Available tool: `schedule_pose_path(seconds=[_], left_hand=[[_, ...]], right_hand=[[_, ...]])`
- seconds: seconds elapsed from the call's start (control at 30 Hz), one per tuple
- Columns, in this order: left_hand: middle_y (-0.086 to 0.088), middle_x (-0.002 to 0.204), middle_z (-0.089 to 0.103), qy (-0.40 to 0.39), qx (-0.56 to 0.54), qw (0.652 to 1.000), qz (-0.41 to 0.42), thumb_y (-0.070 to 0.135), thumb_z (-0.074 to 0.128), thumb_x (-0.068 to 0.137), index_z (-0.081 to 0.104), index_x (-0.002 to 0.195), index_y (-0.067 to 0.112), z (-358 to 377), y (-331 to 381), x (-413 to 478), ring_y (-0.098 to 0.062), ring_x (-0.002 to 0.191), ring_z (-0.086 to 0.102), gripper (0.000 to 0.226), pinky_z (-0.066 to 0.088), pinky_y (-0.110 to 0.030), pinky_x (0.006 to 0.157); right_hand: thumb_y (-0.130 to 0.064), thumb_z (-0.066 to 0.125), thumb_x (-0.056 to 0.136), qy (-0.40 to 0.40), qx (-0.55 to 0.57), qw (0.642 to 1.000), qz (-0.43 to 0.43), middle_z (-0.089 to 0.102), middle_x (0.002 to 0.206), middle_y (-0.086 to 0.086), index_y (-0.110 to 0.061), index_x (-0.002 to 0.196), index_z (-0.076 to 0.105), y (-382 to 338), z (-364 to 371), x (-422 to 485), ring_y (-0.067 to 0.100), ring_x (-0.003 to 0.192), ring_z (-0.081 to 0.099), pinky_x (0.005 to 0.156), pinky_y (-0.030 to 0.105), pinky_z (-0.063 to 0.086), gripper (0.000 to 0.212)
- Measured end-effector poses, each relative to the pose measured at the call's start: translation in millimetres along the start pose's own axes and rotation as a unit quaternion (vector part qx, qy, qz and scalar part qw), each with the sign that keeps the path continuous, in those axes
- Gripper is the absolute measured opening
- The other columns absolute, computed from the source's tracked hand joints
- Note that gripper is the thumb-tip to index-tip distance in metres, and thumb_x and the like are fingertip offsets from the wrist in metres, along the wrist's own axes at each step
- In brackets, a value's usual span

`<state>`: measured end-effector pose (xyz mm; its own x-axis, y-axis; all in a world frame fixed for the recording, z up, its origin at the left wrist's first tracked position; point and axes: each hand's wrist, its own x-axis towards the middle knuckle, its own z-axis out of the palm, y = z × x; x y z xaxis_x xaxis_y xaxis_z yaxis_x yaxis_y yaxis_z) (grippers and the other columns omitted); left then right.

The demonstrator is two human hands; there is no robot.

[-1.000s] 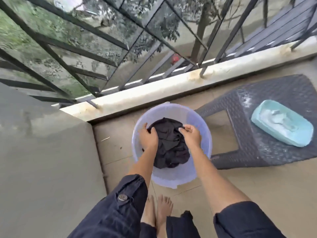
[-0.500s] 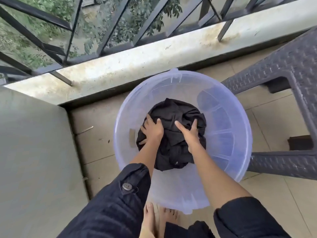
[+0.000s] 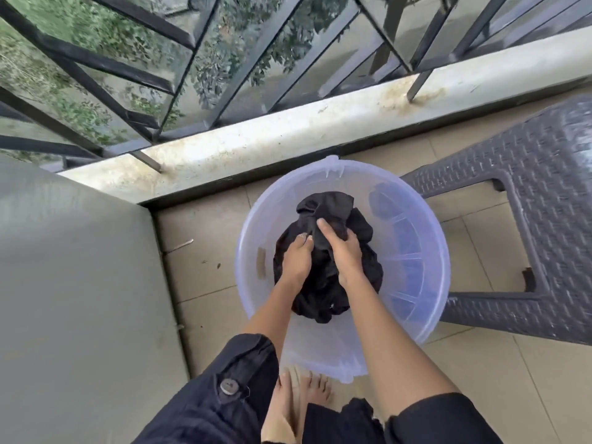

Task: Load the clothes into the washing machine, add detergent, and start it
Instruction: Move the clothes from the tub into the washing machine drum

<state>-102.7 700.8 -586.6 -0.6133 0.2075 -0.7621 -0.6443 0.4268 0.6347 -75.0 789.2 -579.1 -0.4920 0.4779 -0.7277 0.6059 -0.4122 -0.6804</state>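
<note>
I see the left hand [image 3: 296, 259] and the right hand [image 3: 345, 251] both closed around the black clothes [image 3: 333, 203], which lie bunched inside the tub [image 3: 443, 251]. The tub stands on the floor [image 3: 205, 277], just beside a stool [image 3: 544, 193].

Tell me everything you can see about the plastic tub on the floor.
The tub is round, wide and deep, of translucent pale lilac-blue plastic with a plain rim, a small tab at its far edge and ribs showing through its right wall. It stands upright on the tiled floor, close beside the dark woven-look stool. Inside lies a bunch of dark clothes, gripped by the left hand and the right hand; both forearms reach over its near rim.
</note>
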Motion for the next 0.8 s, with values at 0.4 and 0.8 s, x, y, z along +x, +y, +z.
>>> schedule_pose_path(seconds=[0.4, 0.8], left_hand=[[0.001, 0.077, 0.060, 0.009, -0.147, 0.989, -0.008, 0.036, 0.046, 0.082, 0.055, 0.069, 0.022, -18, 120, -175, -0.015, 0.078, 0.053, 0.020, 0.043, -0.039, 0.081], [-0.018, 0.108, 0.066, 0.078, -0.185, 0.972, -0.126, 0.012, 0.038, 0.099, 0.042, 0.135, -0.006, -67, 240, -333, -0.022, 0.079, 0.061, 0.041, 0.043, -0.026, 0.061]], right_hand=[[-0.033, 0.066, 0.072, 0.115, -0.166, 0.977, -0.062, 0.062, 0.121, 0.006, -0.021, 0.127, 0.052, -142, -15, -154, 0.029, 0.114, 0.055, 0.100, 0.045, 0.044, 0.058], [-0.023, 0.065, 0.076, 0.122, -0.018, 0.989, -0.078, 0.068, 0.100, 0.010, -0.010, 0.097, 0.064, -267, -42, -305, 0.030, 0.094, 0.063, 0.081, 0.041, 0.054, 0.025]])
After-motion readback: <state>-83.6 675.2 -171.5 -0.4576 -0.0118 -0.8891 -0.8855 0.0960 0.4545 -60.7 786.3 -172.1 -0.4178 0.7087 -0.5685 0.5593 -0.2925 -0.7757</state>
